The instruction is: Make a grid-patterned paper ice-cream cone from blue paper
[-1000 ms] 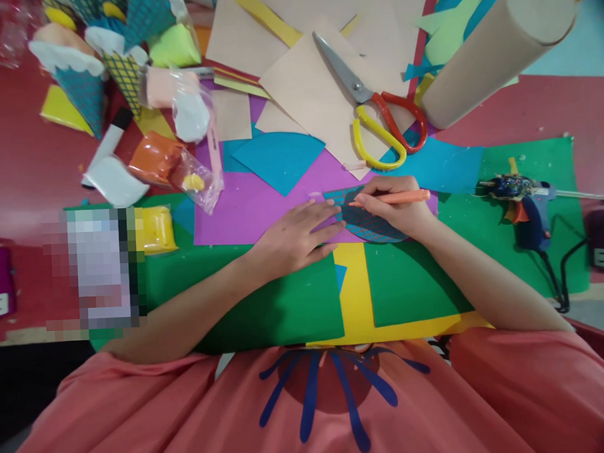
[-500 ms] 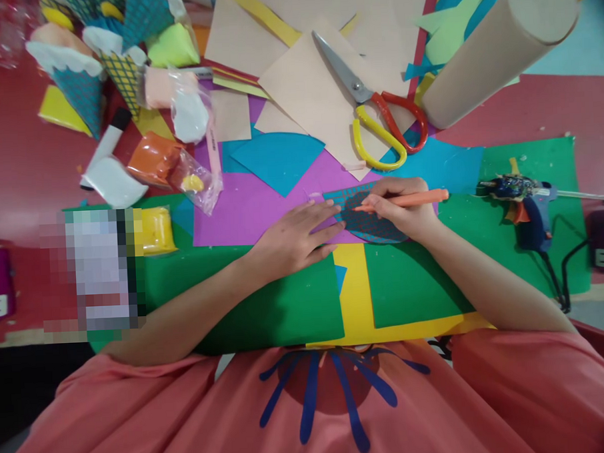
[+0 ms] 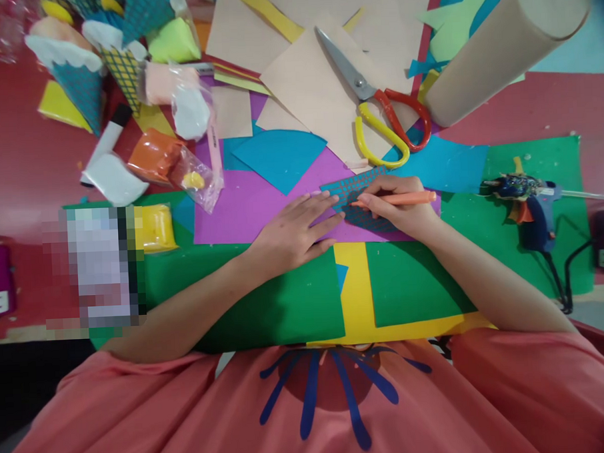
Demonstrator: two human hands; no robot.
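My right hand (image 3: 404,205) is closed around an orange pen (image 3: 415,198), its tip down on a blue piece of paper (image 3: 347,186) covered in a reddish crisscross grid. With fingers spread, my left hand (image 3: 297,230) lies flat, its fingertips on the left edge of that piece. Under both is a purple sheet (image 3: 231,216). A plain blue paper fan shape (image 3: 281,154) lies just beyond my left hand. Scissors (image 3: 371,103) with one yellow and one red handle rest on beige paper beyond my right hand. Part of the gridded piece is hidden by my right hand.
A glue gun (image 3: 534,209) lies on green paper at the right. Behind it leans a thick beige roll (image 3: 504,44). Paper cones (image 3: 78,83) with white rims, bagged clay (image 3: 153,156) and a marker (image 3: 105,145) crowd the left. A yellow packet (image 3: 156,227) sits near my left forearm.
The gridded blue piece has turned and shifted slightly under my hands. My right hand and the pen have moved a little left and away from me.
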